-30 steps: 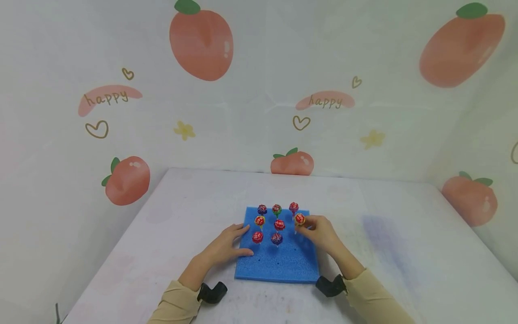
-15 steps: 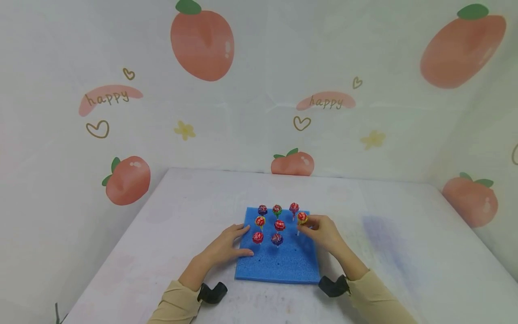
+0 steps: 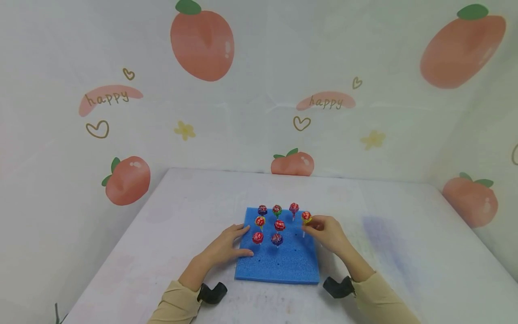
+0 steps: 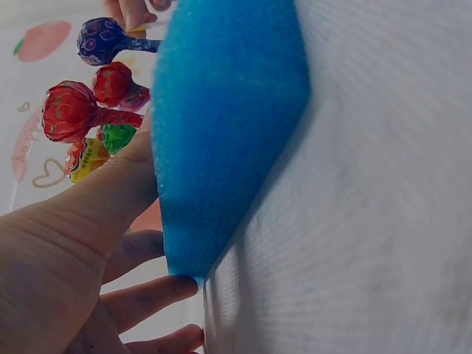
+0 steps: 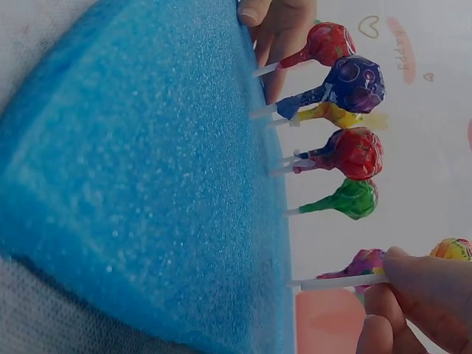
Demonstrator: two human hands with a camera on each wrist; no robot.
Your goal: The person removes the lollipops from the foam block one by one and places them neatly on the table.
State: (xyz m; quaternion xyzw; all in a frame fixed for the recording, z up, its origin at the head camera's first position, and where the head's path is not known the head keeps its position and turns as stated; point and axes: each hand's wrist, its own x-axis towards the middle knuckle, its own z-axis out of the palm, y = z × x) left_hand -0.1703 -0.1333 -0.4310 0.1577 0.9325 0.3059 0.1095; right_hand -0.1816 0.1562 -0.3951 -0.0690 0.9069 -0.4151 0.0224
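In the head view a blue foam board (image 3: pixel 283 267) bears several wrapped lollipops standing on their sticks, among them a red one (image 3: pixel 257 238) and a purple one (image 3: pixel 277 239). My right hand (image 3: pixel 329 231) pinches the stick of a yellow-and-red lollipop (image 3: pixel 306 217) over the board's right side. The right wrist view shows that lollipop's white stick (image 5: pixel 343 281) with its lower end out of the foam. At the board's left edge rests my left hand (image 3: pixel 222 245), thumb on top and fingers extended along the side, as the left wrist view also shows.
Small holes dot the foam's near half, such as one hole (image 3: pixel 278 263). Beneath the board lies a white tabletop (image 3: pixel 194 193). A white backdrop (image 3: pixel 251 121) with printed peaches stands behind. Black wrist mounts (image 3: pixel 212 293) sit at both sleeves.
My right hand has moved a little to the right with the yellow-and-red lollipop. The left hand and the board have stayed where they were.
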